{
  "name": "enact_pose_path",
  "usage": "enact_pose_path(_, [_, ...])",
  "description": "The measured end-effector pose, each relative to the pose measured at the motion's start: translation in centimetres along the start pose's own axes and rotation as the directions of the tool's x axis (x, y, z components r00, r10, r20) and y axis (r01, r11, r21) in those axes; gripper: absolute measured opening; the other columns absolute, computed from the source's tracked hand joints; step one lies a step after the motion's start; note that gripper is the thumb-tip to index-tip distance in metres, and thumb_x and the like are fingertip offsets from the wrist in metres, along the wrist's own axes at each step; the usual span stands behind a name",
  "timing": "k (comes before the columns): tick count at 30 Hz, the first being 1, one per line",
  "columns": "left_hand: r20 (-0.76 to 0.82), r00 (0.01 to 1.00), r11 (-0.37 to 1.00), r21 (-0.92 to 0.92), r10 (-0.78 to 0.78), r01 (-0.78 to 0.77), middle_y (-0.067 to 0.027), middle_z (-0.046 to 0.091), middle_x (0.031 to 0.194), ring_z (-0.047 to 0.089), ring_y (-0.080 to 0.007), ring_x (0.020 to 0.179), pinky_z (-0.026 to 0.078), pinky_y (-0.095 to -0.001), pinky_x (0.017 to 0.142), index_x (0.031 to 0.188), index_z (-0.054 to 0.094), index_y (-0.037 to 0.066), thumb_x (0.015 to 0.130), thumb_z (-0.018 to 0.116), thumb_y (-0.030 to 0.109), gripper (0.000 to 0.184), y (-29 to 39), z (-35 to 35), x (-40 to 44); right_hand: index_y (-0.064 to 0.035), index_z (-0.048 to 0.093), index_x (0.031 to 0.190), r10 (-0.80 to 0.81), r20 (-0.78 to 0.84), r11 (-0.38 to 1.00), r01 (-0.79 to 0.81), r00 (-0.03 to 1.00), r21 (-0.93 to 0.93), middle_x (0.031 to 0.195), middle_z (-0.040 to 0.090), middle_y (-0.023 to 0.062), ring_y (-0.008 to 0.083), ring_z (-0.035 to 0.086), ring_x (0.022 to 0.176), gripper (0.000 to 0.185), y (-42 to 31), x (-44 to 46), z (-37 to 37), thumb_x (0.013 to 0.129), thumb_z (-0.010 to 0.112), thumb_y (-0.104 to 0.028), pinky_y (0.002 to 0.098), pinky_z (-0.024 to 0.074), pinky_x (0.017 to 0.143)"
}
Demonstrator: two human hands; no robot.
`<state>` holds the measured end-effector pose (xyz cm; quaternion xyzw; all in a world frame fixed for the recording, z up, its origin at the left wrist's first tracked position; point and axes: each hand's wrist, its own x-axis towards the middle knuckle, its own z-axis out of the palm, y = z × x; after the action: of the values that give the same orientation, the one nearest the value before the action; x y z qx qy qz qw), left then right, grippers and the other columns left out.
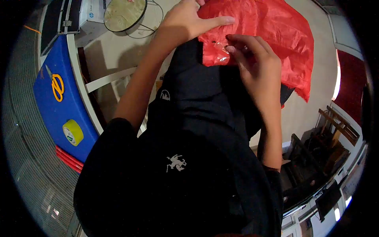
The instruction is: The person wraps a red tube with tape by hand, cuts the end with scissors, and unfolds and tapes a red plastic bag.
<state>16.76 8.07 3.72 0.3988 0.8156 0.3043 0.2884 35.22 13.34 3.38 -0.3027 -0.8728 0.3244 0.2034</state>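
A sheet of thin red fabric (272, 31) lies crumpled over my black-trousered lap. My left hand (185, 21) grips its near left edge, thumb stretched across the top and the other fingers mostly hidden. At the fabric's lower left corner, a shiny piece of clear tape (223, 58) sticks to the surface. My right hand (258, 59) is curled beside it, thumb and index fingertips closed in at the tape's right edge. How firmly they pinch it is hard to see.
To my left, a blue tabletop (65, 106) carries yellow-handled scissors (57, 87), a yellow-green tape roll (73, 132) and red sticks (69, 158). A round stool (124, 14) and a white HP box (91, 17) stand beyond. Dark wooden furniture (312, 158) is at right.
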Motion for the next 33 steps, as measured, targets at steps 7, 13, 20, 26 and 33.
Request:
enact_pose_path(7, [-0.065, 0.939, 0.939, -0.039, 0.339, -0.341, -0.0186, 0.058, 0.089, 0.059, -0.0276, 0.079, 0.046, -0.0362, 0.072, 0.094, 0.056, -0.005, 0.096, 0.060, 0.034, 0.039, -2.3, 1.6, 2.6, -0.0043, 0.066, 0.098, -0.001, -0.087, 0.999, -0.003, 0.996, -0.047, 0.088, 0.065, 0.0144, 0.0342, 0.063, 0.083, 0.016, -0.5, -0.1, 0.1, 0.082, 0.066, -0.004, 0.0413, 0.0500, 0.072])
enact_pose_path(13, [-0.153, 0.944, 0.884, -0.331, 0.294, -0.329, -0.0072, 0.042, 0.064, 0.041, -0.0146, 0.060, 0.037, -0.0303, 0.058, 0.080, 0.052, -0.003, 0.097, 0.059, 0.024, 0.033, -2.4, 3.4, 2.9, -0.0034, 0.063, 0.098, -0.004, -0.157, 0.961, -0.040, 0.988, -0.275, 0.090, 0.062, 0.0141, 0.0340, 0.059, 0.083, 0.020, 0.7, -1.4, 0.1, 0.079, 0.064, -0.001, 0.0404, 0.0497, 0.071])
enact_pose_path(20, [-0.268, 0.915, 0.827, -0.402, 0.303, -0.392, -0.0002, 0.034, 0.059, 0.032, -0.0078, 0.054, 0.030, -0.0278, 0.050, 0.073, 0.048, -0.001, 0.098, 0.059, 0.023, 0.036, -2.3, 4.1, 3.2, -0.0030, 0.068, 0.090, -0.333, -0.162, 0.918, 0.281, 0.929, -0.280, 0.087, 0.061, 0.0120, 0.0275, 0.060, 0.080, 0.022, -0.7, -3.0, 0.2, 0.072, 0.065, 0.009, 0.0341, 0.0500, 0.069])
enact_pose_path(26, [-0.354, 0.902, 0.908, -0.240, 0.248, -0.343, -0.0037, 0.043, 0.064, 0.042, -0.0117, 0.060, 0.040, -0.0292, 0.058, 0.078, 0.054, -0.001, 0.098, 0.058, 0.030, 0.037, -5.7, 2.8, 7.3, 0.0004, 0.067, 0.085, -0.348, 0.011, 0.936, 0.347, 0.937, 0.047, 0.088, 0.063, 0.0136, 0.0272, 0.060, 0.076, 0.015, -3.8, -7.8, -1.1, 0.070, 0.067, 0.004, 0.0365, 0.0498, 0.067])
enact_pose_path(33, [-0.282, 0.915, 0.735, -0.547, 0.288, -0.400, -0.0080, 0.063, 0.104, 0.058, -0.0135, 0.096, 0.047, -0.0269, 0.083, 0.117, 0.054, -0.005, 0.098, 0.059, 0.027, 0.037, -5.8, 3.9, 6.4, -0.0012, 0.059, 0.093, 0.340, -0.320, 0.908, -0.220, 0.884, 0.357, 0.092, 0.061, 0.0076, 0.0166, 0.057, 0.082, 0.011, 3.4, -12.6, -7.7, 0.085, 0.067, -0.003, 0.0308, 0.0462, 0.069])
